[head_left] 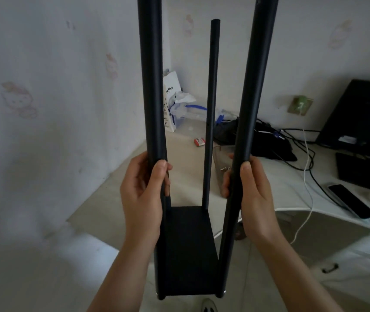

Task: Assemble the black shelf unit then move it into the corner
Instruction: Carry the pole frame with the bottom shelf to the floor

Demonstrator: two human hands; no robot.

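Black shelf unit [189, 251]: centre of frame, upright, one shelf panel low down, three poles visible rising from it. Left hand [142, 195]: fingers and thumb wrapped round the left front pole [151, 86]. Right hand [254, 197]: gripping the right front pole [252, 97]. Rear pole [211, 113]: centre, unheld. White desk [292, 183]: right, bearing cables, phone [351, 201]. Paper bag [171, 95]: centre, against the wall.
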